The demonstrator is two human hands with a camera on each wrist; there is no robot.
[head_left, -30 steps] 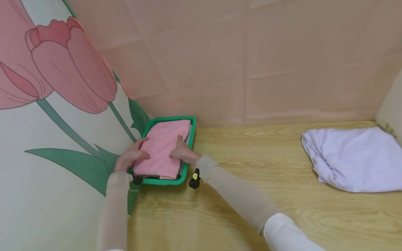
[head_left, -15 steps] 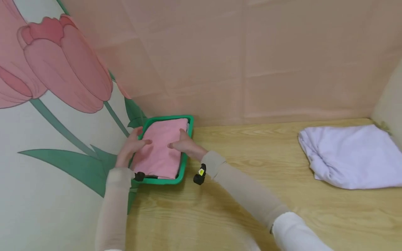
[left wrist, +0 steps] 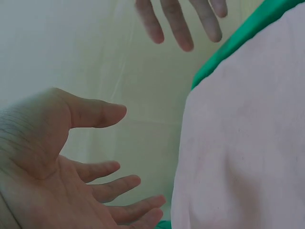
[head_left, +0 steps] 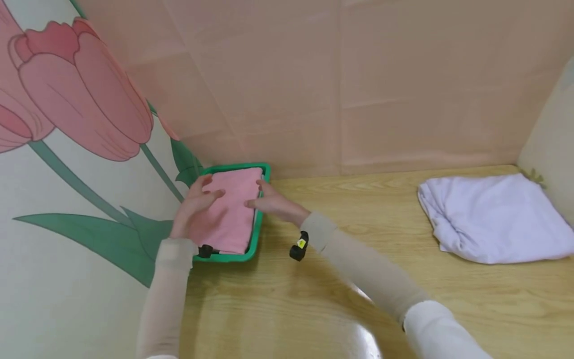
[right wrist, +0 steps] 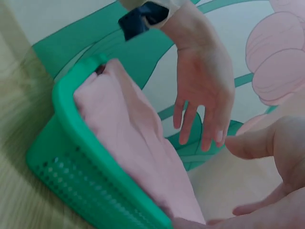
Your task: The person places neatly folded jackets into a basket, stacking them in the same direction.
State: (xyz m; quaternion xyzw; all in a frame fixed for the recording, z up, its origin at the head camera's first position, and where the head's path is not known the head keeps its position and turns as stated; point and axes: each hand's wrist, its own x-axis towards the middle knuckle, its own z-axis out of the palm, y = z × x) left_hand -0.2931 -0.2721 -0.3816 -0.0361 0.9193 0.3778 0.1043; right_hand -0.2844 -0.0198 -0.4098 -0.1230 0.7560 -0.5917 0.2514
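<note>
Left hand (head_left: 194,207): grip spread, thumb and fingers well parted, palm turned inward; poised over the left part of the folded cloth, apart from it in the left wrist view.

Right hand (head_left: 275,203): grip spread, thumb apart from the fingers; at the right rim of the basket, fingertips beside the cloth's edge. Whether they touch it cannot be told.

Folded cloth (head_left: 226,214), one: pink, rectangular, lying in the basket as the uppermost item; covers most of the opening and rises above the rim in the right wrist view. A dark patch shows under its near end; what it is cannot be told.

Basket (head_left: 230,258), one: green plastic, rounded corners, thick smooth rim, side wall pierced with rows of small holes; upright on the counter, in the corner by two walls.

Counter (head_left: 278,299): pale wood grain, glossy in front.

Second cloth (head_left: 493,219), one: lavender, folded, its left edge bunched; flat on the counter at far right, well apart from the basket.

Wrist devices, a pair: black, the right device (head_left: 299,247) with a yellow mark; beige sleeves behind.

Left wall (head_left: 89,109): white, pink tulips, green leaves. Back wall (head_left: 287,89): creased, pinkish beige.
</note>
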